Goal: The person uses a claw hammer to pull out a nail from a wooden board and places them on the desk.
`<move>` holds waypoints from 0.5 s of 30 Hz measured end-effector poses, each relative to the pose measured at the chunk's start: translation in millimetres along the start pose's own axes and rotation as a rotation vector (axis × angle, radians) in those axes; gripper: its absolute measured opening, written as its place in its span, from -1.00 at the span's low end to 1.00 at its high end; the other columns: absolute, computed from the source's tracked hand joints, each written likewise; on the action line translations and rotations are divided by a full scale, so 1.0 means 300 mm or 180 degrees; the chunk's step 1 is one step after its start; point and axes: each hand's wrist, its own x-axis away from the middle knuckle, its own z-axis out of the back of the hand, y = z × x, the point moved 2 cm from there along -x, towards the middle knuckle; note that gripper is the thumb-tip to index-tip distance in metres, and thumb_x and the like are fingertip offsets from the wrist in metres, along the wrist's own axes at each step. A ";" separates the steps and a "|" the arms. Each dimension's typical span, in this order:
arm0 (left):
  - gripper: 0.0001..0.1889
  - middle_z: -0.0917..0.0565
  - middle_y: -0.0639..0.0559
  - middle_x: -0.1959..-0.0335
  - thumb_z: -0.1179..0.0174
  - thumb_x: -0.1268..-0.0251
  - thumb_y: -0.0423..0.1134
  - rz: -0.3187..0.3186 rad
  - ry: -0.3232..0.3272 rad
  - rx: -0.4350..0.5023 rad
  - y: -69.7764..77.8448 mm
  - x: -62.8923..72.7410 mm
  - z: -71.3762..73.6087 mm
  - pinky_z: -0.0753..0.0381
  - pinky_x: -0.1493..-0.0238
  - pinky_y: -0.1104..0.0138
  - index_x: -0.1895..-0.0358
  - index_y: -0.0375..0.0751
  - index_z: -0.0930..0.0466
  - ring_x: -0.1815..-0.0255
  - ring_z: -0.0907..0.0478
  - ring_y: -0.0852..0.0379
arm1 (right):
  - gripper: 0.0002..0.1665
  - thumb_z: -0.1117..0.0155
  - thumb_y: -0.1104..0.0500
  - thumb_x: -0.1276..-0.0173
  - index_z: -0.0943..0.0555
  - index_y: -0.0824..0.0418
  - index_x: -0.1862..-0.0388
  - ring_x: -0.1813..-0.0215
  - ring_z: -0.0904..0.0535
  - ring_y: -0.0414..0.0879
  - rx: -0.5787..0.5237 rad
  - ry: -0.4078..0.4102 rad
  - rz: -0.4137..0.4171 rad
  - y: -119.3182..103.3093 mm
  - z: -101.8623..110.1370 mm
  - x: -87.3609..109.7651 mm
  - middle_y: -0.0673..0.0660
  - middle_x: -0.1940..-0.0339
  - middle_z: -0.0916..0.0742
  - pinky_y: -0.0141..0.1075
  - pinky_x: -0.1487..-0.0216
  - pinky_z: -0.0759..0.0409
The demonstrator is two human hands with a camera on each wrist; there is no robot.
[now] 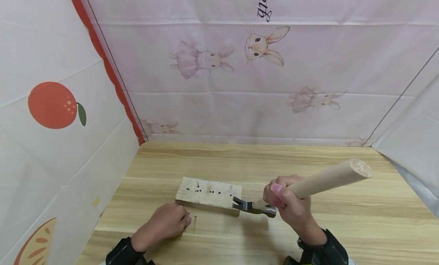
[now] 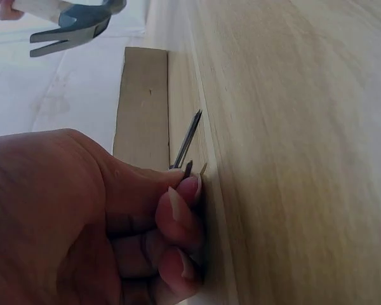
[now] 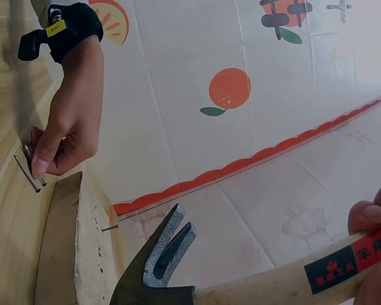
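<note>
My right hand (image 1: 289, 198) grips the wooden handle of a claw hammer (image 1: 253, 207), whose steel head hangs by the right end of a wooden block (image 1: 209, 200). A nail (image 3: 110, 227) sticks up from the block's top face, among several dark spots. In front of the block, my left hand (image 1: 169, 220) rests low at the table, fingers curled. Its thumb and fingertips pinch a nail (image 2: 188, 169), mostly hidden by the fingers. Beside those fingertips another nail (image 1: 194, 224) lies on the table.
The wood-grain table (image 1: 274, 158) meets a pink rabbit-print sheet (image 1: 219, 116) at its back edge. A white sheet with fruit prints (image 1: 51, 150) stands along the left side, and a pale sheet (image 1: 411, 135) along the right.
</note>
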 end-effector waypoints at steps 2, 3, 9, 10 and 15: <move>-0.46 -0.15 0.27 0.77 -0.31 -0.40 -0.16 0.0018 -0.0012 -0.0031 0.003 -0.001 0.000 -0.13 0.52 0.39 0.76 0.07 -0.27 0.68 -0.13 0.29 | -0.56 0.51 0.71 0.00 -0.13 0.24 0.71 0.75 -0.10 -0.11 0.0000 0.0015 -0.0009 0.001 0.002 0.004 0.07 0.80 -0.21 -0.31 0.76 -0.11; -0.46 -0.16 0.27 0.77 -0.32 -0.40 -0.15 0.0032 -0.0024 -0.0038 0.005 -0.001 0.000 -0.14 0.52 0.39 0.76 0.07 -0.29 0.67 -0.15 0.28 | -0.56 0.51 0.71 0.00 -0.13 0.24 0.71 0.75 -0.10 -0.11 -0.0005 0.0020 -0.0013 0.002 0.004 0.006 0.07 0.80 -0.21 -0.31 0.76 -0.11; -0.50 -0.26 0.26 0.77 -0.34 -0.37 -0.12 0.0077 -0.0081 -0.0048 0.010 -0.002 -0.003 -0.21 0.45 0.35 0.76 0.04 -0.38 0.63 -0.24 0.26 | -0.56 0.52 0.71 0.00 -0.12 0.23 0.70 0.76 -0.10 -0.12 -0.0032 0.0009 -0.0010 0.009 0.005 0.013 0.06 0.80 -0.21 -0.32 0.78 -0.10; -0.50 -0.26 0.26 0.77 -0.34 -0.37 -0.13 0.0081 -0.0084 -0.0034 0.010 -0.002 -0.003 -0.21 0.45 0.36 0.76 0.04 -0.38 0.63 -0.24 0.26 | -0.56 0.52 0.71 0.01 -0.12 0.23 0.70 0.76 -0.09 -0.12 -0.0039 0.0006 -0.0009 0.010 0.004 0.013 0.06 0.80 -0.21 -0.32 0.78 -0.10; -0.48 -0.25 0.23 0.76 -0.34 -0.39 -0.13 0.0216 -0.0121 0.0134 0.007 0.001 -0.004 -0.19 0.52 0.38 0.76 0.03 -0.36 0.65 -0.23 0.25 | -0.55 0.53 0.72 0.01 -0.12 0.23 0.70 0.76 -0.09 -0.12 -0.0053 0.0009 -0.0008 0.011 0.002 0.014 0.06 0.79 -0.21 -0.32 0.78 -0.10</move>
